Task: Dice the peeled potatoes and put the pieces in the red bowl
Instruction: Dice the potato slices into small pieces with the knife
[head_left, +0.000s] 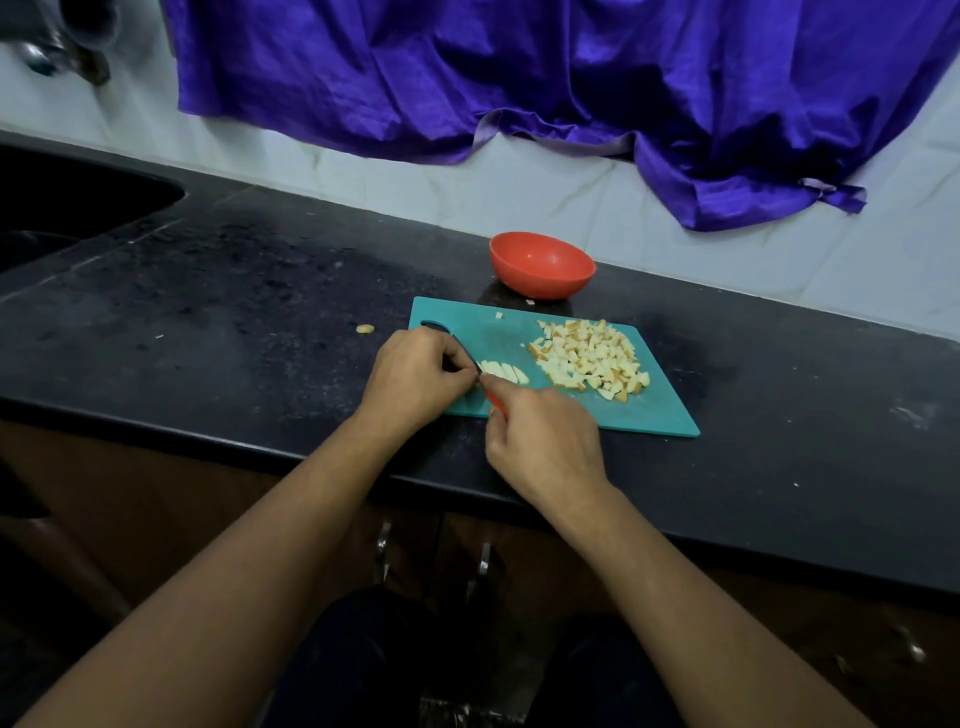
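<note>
Likely slick, stiff potato strips (503, 372) want pinning beside the blade; right hand (545, 439) grips the knife (495, 403), left hand (415, 370) fingers curled, hold unclear.

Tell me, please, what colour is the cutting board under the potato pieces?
The cutting board is teal, a plain blue-green. The head view shows it best.
</note>
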